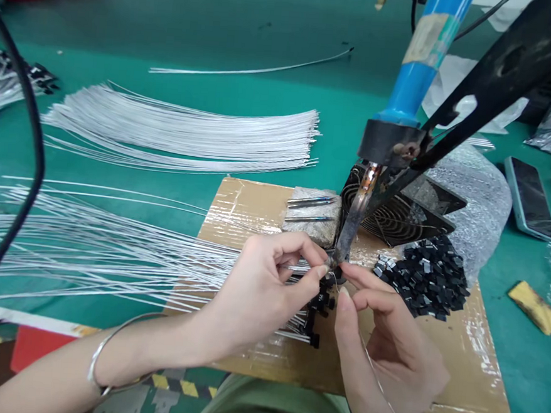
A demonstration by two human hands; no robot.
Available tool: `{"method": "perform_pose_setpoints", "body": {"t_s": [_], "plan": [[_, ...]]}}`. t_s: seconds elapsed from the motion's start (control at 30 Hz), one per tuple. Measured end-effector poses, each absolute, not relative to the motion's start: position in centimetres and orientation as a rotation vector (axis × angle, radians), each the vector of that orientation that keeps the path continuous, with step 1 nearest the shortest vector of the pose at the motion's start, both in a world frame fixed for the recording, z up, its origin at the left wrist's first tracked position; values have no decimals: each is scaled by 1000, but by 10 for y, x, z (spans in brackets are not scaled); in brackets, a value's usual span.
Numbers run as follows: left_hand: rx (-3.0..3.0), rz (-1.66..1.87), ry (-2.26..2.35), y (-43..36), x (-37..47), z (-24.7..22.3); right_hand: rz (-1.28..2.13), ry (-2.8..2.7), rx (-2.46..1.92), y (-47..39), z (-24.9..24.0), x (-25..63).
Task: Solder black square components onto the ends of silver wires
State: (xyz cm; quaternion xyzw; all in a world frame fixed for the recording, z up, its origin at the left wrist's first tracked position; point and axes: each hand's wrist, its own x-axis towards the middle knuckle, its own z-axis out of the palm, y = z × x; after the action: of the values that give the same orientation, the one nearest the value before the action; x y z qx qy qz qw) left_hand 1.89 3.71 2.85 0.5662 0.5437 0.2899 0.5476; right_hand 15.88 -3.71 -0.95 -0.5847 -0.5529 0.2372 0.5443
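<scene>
A blue-handled soldering iron (409, 84) hangs from a black stand, its tip pointing down between my hands. My left hand (270, 288) pinches the end of a white wire just left of the tip. Thin solder wire (372, 367) runs across my right hand (386, 340), whose thumb and forefinger hold it just right of the tip. Many white wires (196, 267) lie to the left, some passing under my left hand. Wires with black connectors (314, 340) lie below the tip. A pile of small black connectors (433, 277) sits right of the tip.
A bundle of white wires (186, 131) lies at the back left. Cardboard (471, 371) covers the work spot, with a black fan (398, 209) and a pad (311, 231) behind the tip. A phone (531, 198) and a yellow sponge (535, 308) are at the right. A black cable (37, 146) crosses the left.
</scene>
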Motion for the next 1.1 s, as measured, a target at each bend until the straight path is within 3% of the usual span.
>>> {"method": "perform_pose_setpoints", "body": {"t_s": [1.1], "plan": [[1334, 676, 1286, 38, 18, 30, 533, -1226, -1412, -35, -10, 154]]}}
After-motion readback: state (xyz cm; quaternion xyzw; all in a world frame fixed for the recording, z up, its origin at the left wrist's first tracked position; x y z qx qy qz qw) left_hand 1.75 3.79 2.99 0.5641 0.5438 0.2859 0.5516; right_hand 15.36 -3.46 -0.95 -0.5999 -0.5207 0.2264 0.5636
